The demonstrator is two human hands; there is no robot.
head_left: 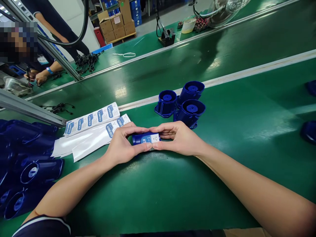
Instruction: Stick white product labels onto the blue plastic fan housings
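Observation:
Between my two hands lies a dark blue plastic housing on its side, with a blue and white label on its upper face. My left hand grips its left end, thumb along the near edge of the label. Around the right end curls my right hand, its thumb tip meeting the left one on the label. The fingers behind the housing are partly hidden. Just left of my left hand are printed label sheets and a partly bare backing strip. Three similar blue housings stand upright beyond my right hand.
Many blue housings are piled at the left edge. A metal frame post rises beside them. Behind the rail are a black cable bundle and a soldering iron stand. Across the bench, a co-worker's hands handle cables.

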